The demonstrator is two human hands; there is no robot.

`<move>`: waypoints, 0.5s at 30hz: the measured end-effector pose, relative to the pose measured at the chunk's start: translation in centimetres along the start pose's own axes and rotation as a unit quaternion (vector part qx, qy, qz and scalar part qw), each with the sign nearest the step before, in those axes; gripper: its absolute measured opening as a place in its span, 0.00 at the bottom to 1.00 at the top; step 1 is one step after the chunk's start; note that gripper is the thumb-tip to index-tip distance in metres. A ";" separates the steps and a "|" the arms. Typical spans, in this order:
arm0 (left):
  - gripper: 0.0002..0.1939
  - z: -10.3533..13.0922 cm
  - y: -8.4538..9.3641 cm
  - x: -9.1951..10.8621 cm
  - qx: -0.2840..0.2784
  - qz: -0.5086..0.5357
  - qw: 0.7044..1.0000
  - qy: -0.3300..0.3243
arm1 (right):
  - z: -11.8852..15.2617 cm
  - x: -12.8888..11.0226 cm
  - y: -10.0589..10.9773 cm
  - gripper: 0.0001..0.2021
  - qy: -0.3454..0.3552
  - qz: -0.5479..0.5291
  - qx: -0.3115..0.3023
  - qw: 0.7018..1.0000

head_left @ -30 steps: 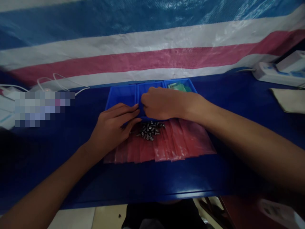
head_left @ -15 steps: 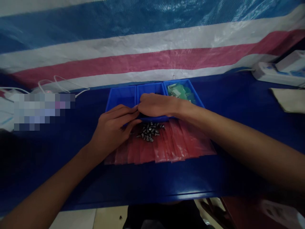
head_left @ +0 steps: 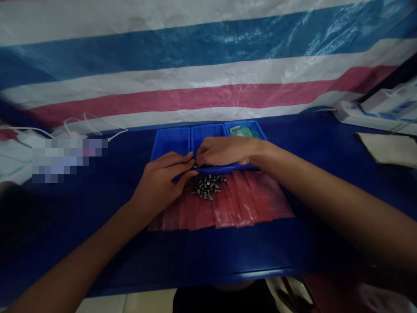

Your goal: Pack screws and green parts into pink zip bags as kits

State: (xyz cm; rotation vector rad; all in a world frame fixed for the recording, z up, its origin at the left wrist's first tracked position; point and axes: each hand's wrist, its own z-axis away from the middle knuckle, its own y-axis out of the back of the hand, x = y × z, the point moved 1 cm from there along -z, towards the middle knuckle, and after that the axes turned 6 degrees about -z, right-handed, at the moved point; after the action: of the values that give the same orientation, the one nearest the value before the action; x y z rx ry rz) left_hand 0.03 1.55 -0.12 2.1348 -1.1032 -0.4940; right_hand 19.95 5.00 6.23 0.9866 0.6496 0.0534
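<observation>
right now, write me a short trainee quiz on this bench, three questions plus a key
1. True or false: the small metal parts lie underneath the red bags.
2. The right hand is mostly over: A the striped sheet; B the middle blue bin; C the metal parts.
3. Where do the green items lie?

Key: 1 false, they lie on top; 2 B; 3 in the right-hand blue bin.
</observation>
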 end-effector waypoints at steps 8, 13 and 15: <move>0.04 0.4 -0.2 -0.1 -0.005 0.022 1.000 0.012 | 0.2 2.1 -0.9 0.11 0.063 -0.135 0.012 0.989; 0.05 0.3 -0.3 0.0 -0.004 0.016 1.000 0.005 | 0.4 3.7 -2.1 0.05 0.184 -0.244 0.069 0.950; 0.06 0.3 -0.3 0.1 -0.006 0.007 1.000 0.006 | 1.1 3.6 -2.4 0.03 0.197 -0.225 0.110 0.948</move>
State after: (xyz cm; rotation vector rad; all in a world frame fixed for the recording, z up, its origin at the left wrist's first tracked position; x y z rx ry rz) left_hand 0.04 1.51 -0.57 2.1160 -1.1055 -0.4784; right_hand 22.88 3.98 3.00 1.0289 1.2593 -0.2352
